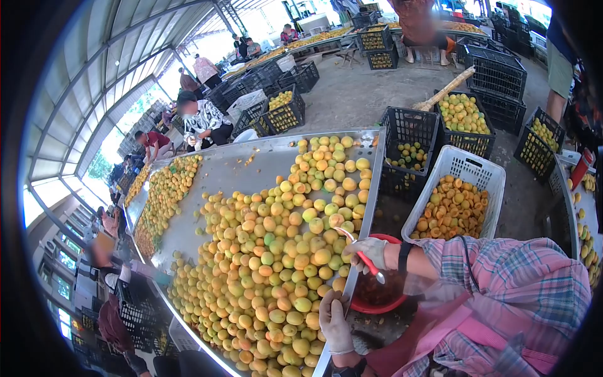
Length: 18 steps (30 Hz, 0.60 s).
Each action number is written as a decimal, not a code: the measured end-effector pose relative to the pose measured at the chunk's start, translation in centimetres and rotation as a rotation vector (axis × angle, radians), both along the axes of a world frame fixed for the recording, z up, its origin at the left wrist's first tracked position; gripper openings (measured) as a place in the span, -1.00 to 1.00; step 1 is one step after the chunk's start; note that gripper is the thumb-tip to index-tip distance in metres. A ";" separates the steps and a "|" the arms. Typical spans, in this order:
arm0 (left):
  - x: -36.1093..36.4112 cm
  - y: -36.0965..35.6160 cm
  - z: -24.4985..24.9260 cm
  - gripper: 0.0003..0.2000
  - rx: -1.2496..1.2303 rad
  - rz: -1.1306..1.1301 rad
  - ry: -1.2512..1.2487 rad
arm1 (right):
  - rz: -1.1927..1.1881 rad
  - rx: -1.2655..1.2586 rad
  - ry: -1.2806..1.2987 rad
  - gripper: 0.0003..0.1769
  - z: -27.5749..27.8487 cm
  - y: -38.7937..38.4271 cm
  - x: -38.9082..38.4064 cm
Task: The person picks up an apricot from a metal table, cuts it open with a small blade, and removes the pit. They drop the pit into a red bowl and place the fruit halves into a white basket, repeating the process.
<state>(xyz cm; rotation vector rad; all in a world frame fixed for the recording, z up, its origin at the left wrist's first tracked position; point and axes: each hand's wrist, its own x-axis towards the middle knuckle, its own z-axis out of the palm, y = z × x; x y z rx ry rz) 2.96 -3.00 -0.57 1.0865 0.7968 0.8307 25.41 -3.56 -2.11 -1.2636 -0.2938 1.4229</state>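
My right hand (370, 252), in a pale glove, is closed around the red handle of a tool (370, 266) with a curved metal tip. Lower down, my left hand (336, 323), also gloved, is at the table's near rim with its fingers curled; what they hold, if anything, is hidden. Beside both hands, many yellow-orange fruits (276, 251) are heaped on the metal table (251, 173). A red basin (380, 305) with dark contents sits below my right hand, beside the table's rim.
A white crate (480, 164) of opened orange fruit stands right of the table. Beyond it are black crates (411, 122), one bearing a wooden stick (449, 87). A person in a patterned top (210, 119) crouches at the far side; another person (151, 141) bends over fruit. More people are farther back.
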 end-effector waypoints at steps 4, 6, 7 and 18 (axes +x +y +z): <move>0.0 0.0 -0.1 -0.65 -0.006 0.000 0.002 | 0.015 0.005 0.020 -0.66 -0.1 0.1 0.0; 0.0 0.0 -0.1 -0.65 -0.010 0.001 0.003 | 0.016 -0.001 0.020 -0.65 0.0 0.1 0.0; 0.0 0.1 -0.2 -0.65 -0.009 -0.001 0.005 | 0.017 -0.003 0.021 -0.65 0.0 0.1 0.0; -0.1 0.2 -0.5 -0.66 -0.009 -0.012 0.001 | 0.035 -0.012 0.027 -0.67 0.6 0.0 -0.1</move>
